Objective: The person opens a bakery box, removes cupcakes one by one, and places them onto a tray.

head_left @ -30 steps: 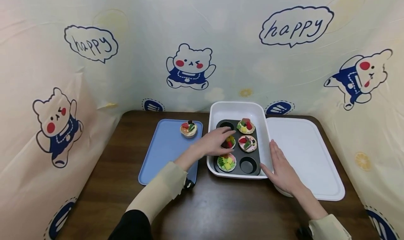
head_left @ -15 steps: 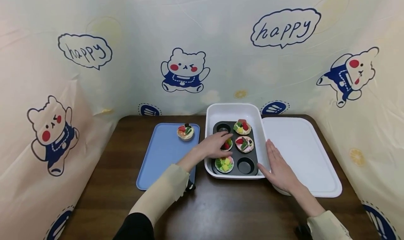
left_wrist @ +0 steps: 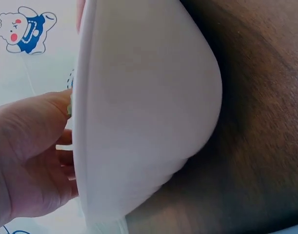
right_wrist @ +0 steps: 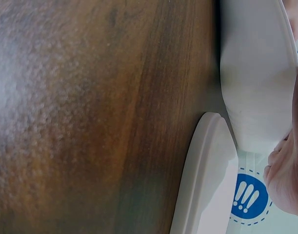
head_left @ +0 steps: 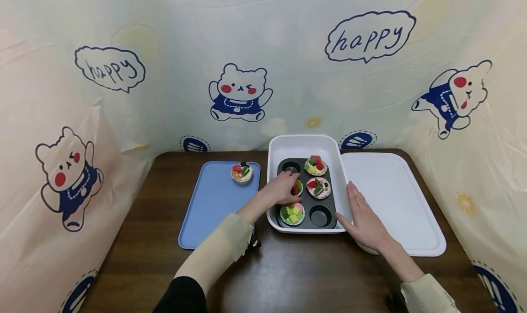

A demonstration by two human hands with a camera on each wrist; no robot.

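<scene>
A dark muffin tin (head_left: 306, 206) lies inside a white plastic tub (head_left: 303, 140). My left hand (head_left: 279, 189) reaches over the tub's left side, and its thumb and fingers curl round the sides of a fruit tart (head_left: 297, 188) in the middle-left cup, which is partly hidden. Other fruit tarts fill the back-right, middle-right and front-left cups; the back-left and front-right cups hold nothing. With fingers straight, my right hand (head_left: 365, 219) rests along the tub's right side. In the left wrist view the tub wall (left_wrist: 149, 97) hides the fingertips.
Left of the tub, a blue tray (head_left: 218, 203) bears one fruit tart (head_left: 241, 173) near its back-right corner. A white lid-like board (head_left: 401, 203) lies to the right. Printed cloth (head_left: 173, 93) surrounds the dark wooden table (head_left: 296, 267).
My left hand has come down on the middle-left tart, its thumb and fingers drawing closer together. The right hand stays by the tub. The head view has shifted slightly.
</scene>
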